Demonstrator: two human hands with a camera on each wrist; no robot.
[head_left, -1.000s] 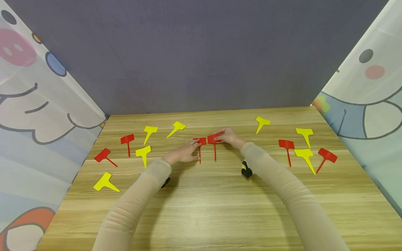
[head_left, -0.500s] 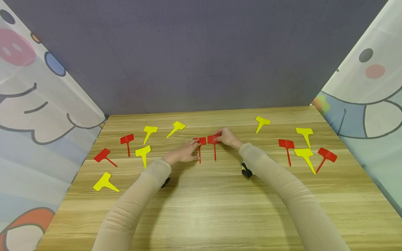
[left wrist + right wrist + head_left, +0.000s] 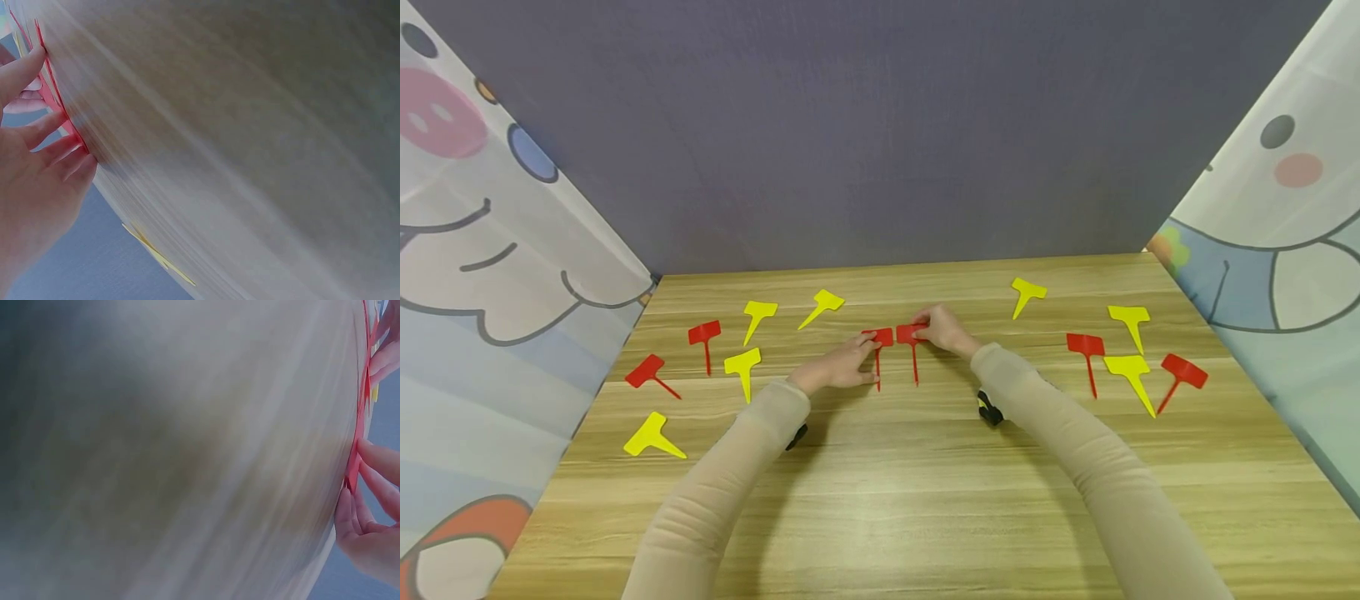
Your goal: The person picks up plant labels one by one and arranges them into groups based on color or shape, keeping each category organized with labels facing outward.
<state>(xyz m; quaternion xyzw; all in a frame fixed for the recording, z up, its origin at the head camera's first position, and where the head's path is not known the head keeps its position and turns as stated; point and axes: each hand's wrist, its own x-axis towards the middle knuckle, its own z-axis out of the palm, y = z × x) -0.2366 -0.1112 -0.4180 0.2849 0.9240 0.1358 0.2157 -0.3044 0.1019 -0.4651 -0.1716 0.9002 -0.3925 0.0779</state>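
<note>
Middle-left red tag and middle-right red tag lie side by side on the table, toward its far side, heads level with a narrow gap between, stems running toward the near side. The left hand reaches in from the left; its fingers are fairly straight and slightly spread, resting on the head of the middle-left red tag, and its thumb touches the stem close to the tip. The right hand comes from the right and pinches the right end of the middle-right red tag's head between thumb and fingers.

More tags are scattered at both sides. On the left are an upright red tag, a slanted red tag and four yellow tags, one of them nearest the viewer. On the right, three yellow tags and two outer red tags lie with their stems pointing nearward; two of those yellow ones sit one just behind the other. Pale sleeves cover both arms. Behind the table rises a dark grey wall, with cartoon-printed curtains at left and right.
</note>
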